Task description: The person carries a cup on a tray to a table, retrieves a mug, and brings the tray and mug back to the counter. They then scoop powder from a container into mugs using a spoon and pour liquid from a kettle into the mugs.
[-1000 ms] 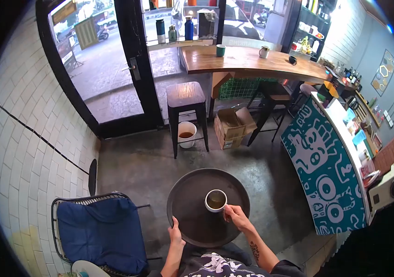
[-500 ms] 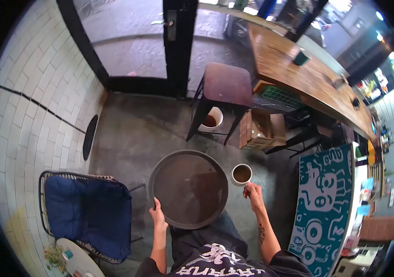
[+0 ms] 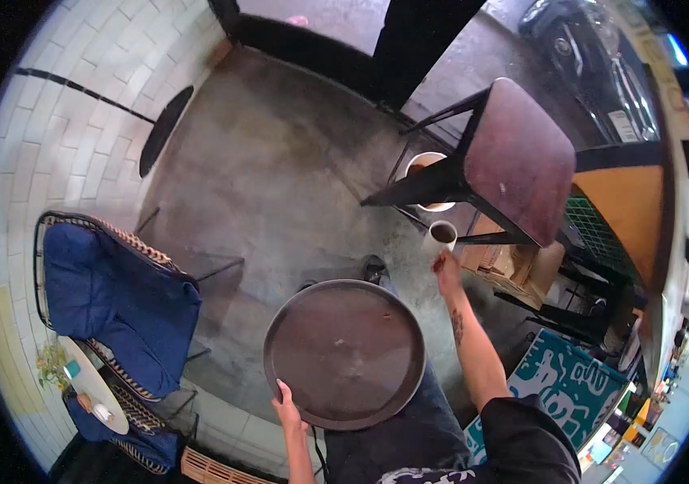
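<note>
My left hand (image 3: 290, 407) grips the near left rim of a round dark brown serving tray (image 3: 344, 355), thumb on top and fingers under the edge. Nothing stands on the tray; it is held roughly level in front of my legs. Out to the right, my right hand (image 3: 446, 268) is closed on a white mug (image 3: 439, 239) with dark liquid in it, held by its near side. Just beyond the mug, a white bucket (image 3: 429, 206) with brownish contents sits on the floor, partly hidden behind a leg of the stool (image 3: 515, 161).
Cardboard boxes (image 3: 514, 266) lie under the counter at right. A teal patterned panel (image 3: 562, 391) stands near my right arm. At left are a blue-cushioned chair (image 3: 131, 319) and a small round table (image 3: 90, 375) with a cup. A dark door frame (image 3: 304, 44) is ahead.
My view has turned and moved nearer the stool and bucket. My right arm has stretched forward, bringing the mug close to the bucket. The left hand still holds the tray.
</note>
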`<act>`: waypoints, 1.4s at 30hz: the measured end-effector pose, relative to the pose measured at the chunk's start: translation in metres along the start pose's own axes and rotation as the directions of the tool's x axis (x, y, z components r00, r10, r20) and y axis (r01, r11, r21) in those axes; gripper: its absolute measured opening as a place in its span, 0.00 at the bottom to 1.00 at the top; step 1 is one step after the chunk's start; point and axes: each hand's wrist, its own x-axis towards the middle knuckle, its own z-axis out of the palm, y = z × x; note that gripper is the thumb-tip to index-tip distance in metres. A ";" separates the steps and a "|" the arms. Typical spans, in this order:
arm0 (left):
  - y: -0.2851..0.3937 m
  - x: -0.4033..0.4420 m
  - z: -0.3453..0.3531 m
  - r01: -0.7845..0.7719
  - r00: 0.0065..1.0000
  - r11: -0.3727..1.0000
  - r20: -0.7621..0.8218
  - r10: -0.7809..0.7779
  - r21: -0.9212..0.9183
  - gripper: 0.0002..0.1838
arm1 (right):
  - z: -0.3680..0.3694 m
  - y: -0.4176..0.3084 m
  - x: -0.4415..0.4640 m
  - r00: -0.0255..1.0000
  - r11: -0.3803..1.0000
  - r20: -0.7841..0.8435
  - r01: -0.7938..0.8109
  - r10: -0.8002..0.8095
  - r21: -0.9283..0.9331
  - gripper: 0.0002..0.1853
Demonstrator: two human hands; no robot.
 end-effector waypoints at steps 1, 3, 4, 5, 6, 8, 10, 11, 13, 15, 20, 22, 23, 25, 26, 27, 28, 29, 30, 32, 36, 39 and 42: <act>-0.015 0.001 0.011 -0.045 0.999 0.999 0.024 0.045 -0.009 0.50 | -0.002 0.011 0.034 0.998 0.997 -0.065 0.001 -0.007 -0.080 0.17; -0.022 0.000 0.034 -0.013 1.000 1.000 0.005 0.013 0.007 0.51 | -0.007 0.025 0.090 0.986 0.974 -0.167 -0.021 -0.018 -0.224 0.17; -0.038 -0.001 0.044 0.009 1.000 1.000 -0.016 -0.009 0.000 0.51 | -0.012 0.025 0.113 0.982 0.957 -0.188 -0.036 -0.019 -0.286 0.17; -0.054 0.002 0.051 0.017 1.000 0.999 0.003 -0.017 -0.028 0.52 | -0.005 0.019 0.126 0.967 0.958 -0.253 -0.100 0.029 -0.270 0.17; -0.067 0.005 0.061 0.027 0.999 0.998 0.022 -0.026 -0.057 0.52 | 0.001 0.012 0.142 0.945 0.954 -0.317 -0.160 0.075 -0.252 0.16; -0.093 0.008 0.071 0.127 0.992 0.985 -0.004 -0.129 -0.117 0.53 | -0.021 0.023 0.184 0.963 0.888 -0.265 -0.088 -0.040 -0.452 0.14; -0.096 0.031 0.067 0.155 0.988 0.980 -0.005 -0.157 -0.121 0.52 | 0.001 0.015 0.198 0.943 0.805 -0.332 -0.175 -0.029 -0.566 0.17; -0.105 0.023 0.081 0.165 0.986 0.979 -0.016 -0.168 -0.122 0.52 | -0.025 0.018 0.233 0.938 0.728 -0.344 -0.216 -0.030 -0.650 0.21; -0.108 0.012 0.095 0.196 0.977 0.974 -0.055 -0.204 -0.116 0.51 | -0.050 0.026 0.267 0.925 0.485 -0.260 -0.098 -0.279 -0.869 0.28; -0.123 0.011 0.095 0.198 0.979 0.976 -0.020 -0.201 -0.088 0.53 | -0.040 0.002 0.258 0.937 0.245 -0.177 -0.103 -0.301 -0.964 0.36; -0.130 0.023 0.102 0.164 0.986 0.983 0.020 -0.163 -0.086 0.54 | 0.001 -0.043 0.236 0.961 0.029 -0.217 -0.216 -0.170 -0.976 0.42; -0.131 0.011 0.124 0.160 0.987 0.987 -0.009 -0.160 -0.034 0.52 | -0.023 -0.052 0.254 0.946 -0.181 -0.074 -0.137 -0.315 -0.974 0.40; -0.131 0.007 0.132 0.156 0.988 0.987 -0.006 -0.156 -0.032 0.52 | -0.032 -0.057 0.259 0.945 -0.177 -0.077 -0.139 -0.318 -0.974 0.40; -0.101 0.028 0.088 0.141 0.988 0.987 0.066 -0.136 -0.077 0.50 | 0.001 -0.051 0.225 0.928 -0.480 0.118 -0.073 -0.354 -0.874 0.38; -0.100 0.026 0.097 0.136 0.989 0.988 0.069 -0.131 -0.074 0.50 | -0.006 -0.054 0.231 0.927 -0.476 0.114 -0.076 -0.358 -0.876 0.38; -0.100 0.022 0.106 0.153 0.988 0.988 0.030 -0.152 -0.036 0.51 | -0.017 -0.057 0.239 0.911 -0.529 0.189 -0.038 -0.367 -0.848 0.34; -0.100 0.021 0.113 0.170 0.985 0.985 -0.008 -0.170 0.001 0.52 | -0.026 -0.059 0.246 0.890 -0.582 0.263 -0.003 -0.373 -0.814 0.31; -0.104 0.022 0.118 0.163 0.987 0.987 -0.005 -0.163 0.004 0.52 | -0.035 -0.060 0.252 0.888 -0.576 0.260 -0.007 -0.379 -0.817 0.31; -0.108 0.023 0.122 0.150 0.989 0.988 -0.017 -0.150 0.034 0.53 | -0.038 -0.063 0.252 0.905 -0.595 0.252 -0.003 -0.343 -0.803 0.27; -0.083 0.045 0.058 0.147 0.989 0.987 -0.002 -0.147 0.068 0.53 | 0.009 -0.053 0.187 0.917 -0.625 0.232 -0.022 -0.323 -0.781 0.22; -0.067 0.046 0.063 0.129 0.991 0.986 0.008 -0.131 0.107 0.54 | 0.005 -0.043 0.184 0.766 -0.384 0.251 0.006 -0.592 -0.923 0.13; -0.058 0.058 0.047 0.094 0.993 0.990 0.058 -0.100 0.105 0.54 | -0.034 -0.020 0.210 0.908 0.528 -0.047 0.199 -0.416 -0.825 0.16; -0.050 0.073 0.047 0.035 0.986 0.998 0.164 -0.044 0.060 0.53 | 0.010 -0.041 0.124 0.951 0.999 -0.307 0.012 -0.025 -0.045 0.15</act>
